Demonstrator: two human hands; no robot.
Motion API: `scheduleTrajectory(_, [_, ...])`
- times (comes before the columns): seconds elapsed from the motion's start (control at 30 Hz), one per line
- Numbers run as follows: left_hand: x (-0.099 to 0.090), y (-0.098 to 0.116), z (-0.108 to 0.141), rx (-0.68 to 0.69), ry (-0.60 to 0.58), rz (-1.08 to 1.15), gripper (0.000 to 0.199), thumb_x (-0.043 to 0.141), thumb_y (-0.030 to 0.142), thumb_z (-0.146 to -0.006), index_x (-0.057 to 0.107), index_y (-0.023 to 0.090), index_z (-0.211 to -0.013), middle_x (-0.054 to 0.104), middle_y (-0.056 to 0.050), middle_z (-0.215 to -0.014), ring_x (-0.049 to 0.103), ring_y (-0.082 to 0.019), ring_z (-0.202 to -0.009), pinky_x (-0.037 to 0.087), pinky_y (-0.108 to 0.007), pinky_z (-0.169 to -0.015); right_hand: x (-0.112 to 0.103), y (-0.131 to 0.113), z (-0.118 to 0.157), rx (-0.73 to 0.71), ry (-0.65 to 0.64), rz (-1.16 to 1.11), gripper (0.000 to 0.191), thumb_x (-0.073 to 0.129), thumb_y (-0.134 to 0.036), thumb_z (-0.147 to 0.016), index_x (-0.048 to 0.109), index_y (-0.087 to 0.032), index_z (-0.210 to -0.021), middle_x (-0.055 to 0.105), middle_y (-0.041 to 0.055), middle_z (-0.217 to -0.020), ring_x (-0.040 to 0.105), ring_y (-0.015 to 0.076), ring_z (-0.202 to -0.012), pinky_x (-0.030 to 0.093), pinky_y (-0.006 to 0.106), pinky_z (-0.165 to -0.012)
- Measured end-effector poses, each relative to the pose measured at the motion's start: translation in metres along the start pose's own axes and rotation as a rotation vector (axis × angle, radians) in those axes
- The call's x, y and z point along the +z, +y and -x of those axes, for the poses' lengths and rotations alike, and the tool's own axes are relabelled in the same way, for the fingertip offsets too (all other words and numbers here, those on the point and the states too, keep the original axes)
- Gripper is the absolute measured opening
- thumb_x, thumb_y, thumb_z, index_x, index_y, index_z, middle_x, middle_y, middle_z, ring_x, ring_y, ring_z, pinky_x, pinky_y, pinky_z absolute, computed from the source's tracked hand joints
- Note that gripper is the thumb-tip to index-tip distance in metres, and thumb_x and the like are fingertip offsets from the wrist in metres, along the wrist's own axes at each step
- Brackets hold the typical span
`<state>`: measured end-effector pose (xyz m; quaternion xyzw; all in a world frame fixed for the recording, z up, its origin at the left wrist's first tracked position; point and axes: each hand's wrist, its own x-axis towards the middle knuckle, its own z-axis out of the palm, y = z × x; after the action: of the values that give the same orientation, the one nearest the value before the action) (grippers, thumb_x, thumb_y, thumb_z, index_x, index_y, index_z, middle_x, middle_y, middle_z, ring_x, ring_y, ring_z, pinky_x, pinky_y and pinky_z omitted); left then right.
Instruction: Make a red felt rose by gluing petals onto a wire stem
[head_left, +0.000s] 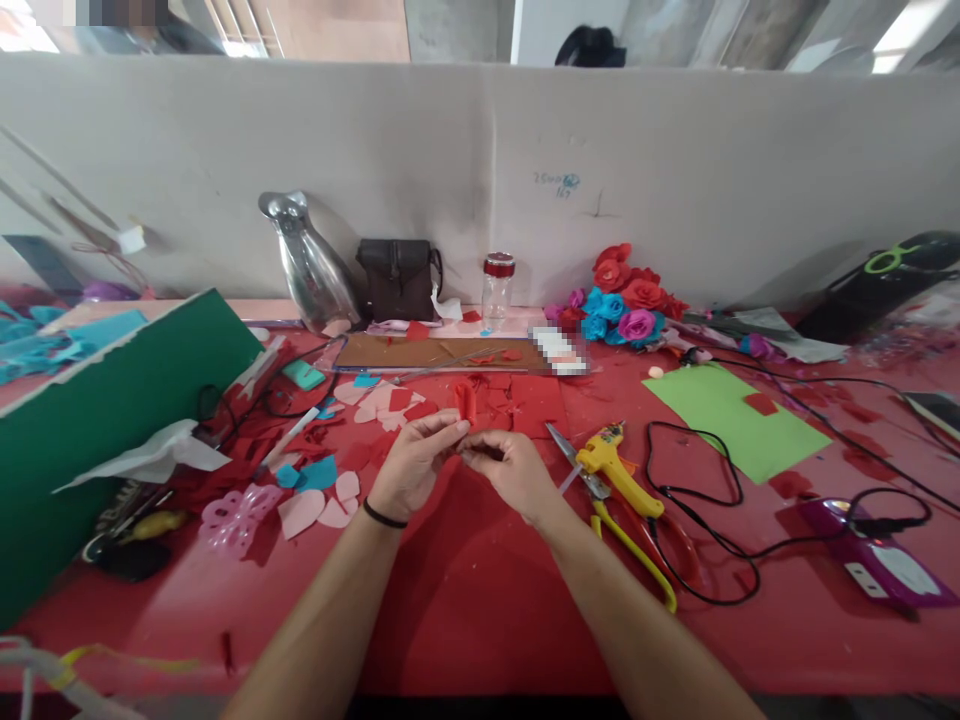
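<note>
Both hands meet over the middle of the red table. My left hand, with a black band at the wrist, pinches a small red paper piece that stands up from the fingertips. My right hand is closed at the lower end of that same piece, its fingertips touching those of my left hand. What lies between the right fingertips is mostly hidden. Red paper squares lie just behind. To the right are a yellow glue gun and scissors.
Pink paper petals and a green board are at the left. Along the back stand a metal jug, a glass jar and paper flowers. Black cables and a purple power strip lie right.
</note>
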<state>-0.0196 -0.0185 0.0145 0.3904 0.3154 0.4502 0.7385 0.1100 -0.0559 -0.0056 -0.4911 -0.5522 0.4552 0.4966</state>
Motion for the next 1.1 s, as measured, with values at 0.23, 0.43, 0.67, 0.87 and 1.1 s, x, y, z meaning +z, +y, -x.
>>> scheduleTrajectory(0.23, [-0.0029, -0.0015, -0.0007, 0.022, -0.022, -0.003, 0.017, 0.081, 0.022, -0.054, 0.067, 0.014, -0.06, 0.059, 0.002, -0.059, 0.052, -0.007, -0.056, 0.041, -0.02, -0.056, 0.0009, -0.0044, 0.001, -0.024, -0.006, 0.042, 0.014, 0.058, -0.022, -0.075, 0.071, -0.019, -0.081, 0.071, 0.0012, -0.08, 0.063, 0.0159, -0.075, 0.049, 0.029, -0.076])
scheduleTrajectory(0.43, [-0.0045, -0.0034, -0.0019, 0.032, -0.003, -0.03, 0.017, 0.081, 0.022, -0.054, 0.067, 0.015, -0.061, 0.059, 0.002, -0.059, 0.052, -0.007, -0.057, 0.041, -0.019, -0.057, 0.0004, -0.0001, 0.0014, -0.068, 0.008, 0.06, 0.016, 0.059, -0.021, -0.077, 0.072, -0.02, -0.086, 0.073, 0.0022, -0.087, 0.066, 0.0178, -0.079, 0.05, 0.03, -0.077])
scheduleTrajectory(0.67, [-0.0076, -0.0035, -0.0028, 0.04, -0.056, -0.092, 0.016, 0.08, 0.024, -0.056, 0.07, 0.014, -0.062, 0.064, -0.001, -0.064, 0.055, -0.01, -0.063, 0.043, -0.023, -0.063, -0.0006, -0.0033, 0.0027, -0.093, 0.0, 0.125, 0.016, 0.057, -0.02, -0.079, 0.072, -0.021, -0.085, 0.073, 0.0013, -0.082, 0.066, 0.0184, -0.079, 0.049, 0.029, -0.075])
scheduleTrajectory(0.87, [-0.0077, -0.002, -0.0021, 0.067, -0.055, -0.099, 0.017, 0.081, 0.02, -0.051, 0.065, 0.014, -0.054, 0.062, 0.0, -0.063, 0.055, -0.011, -0.063, 0.043, -0.024, -0.064, -0.0003, -0.0065, 0.0032, -0.146, 0.026, 0.286, 0.015, 0.055, -0.02, -0.081, 0.069, -0.02, -0.079, 0.07, 0.0019, -0.078, 0.062, 0.0164, -0.069, 0.044, 0.024, -0.065])
scheduleTrajectory(1.1, [-0.0065, -0.0026, -0.0028, 0.172, -0.085, -0.124, 0.019, 0.081, 0.015, -0.049, 0.062, 0.015, -0.052, 0.061, 0.0, -0.067, 0.055, -0.011, -0.065, 0.044, -0.025, -0.065, -0.0012, -0.0075, 0.0033, -0.209, 0.054, 0.418, 0.017, 0.053, -0.011, -0.079, 0.063, -0.016, -0.066, 0.062, 0.001, -0.068, 0.051, 0.0123, -0.06, 0.034, 0.021, -0.057])
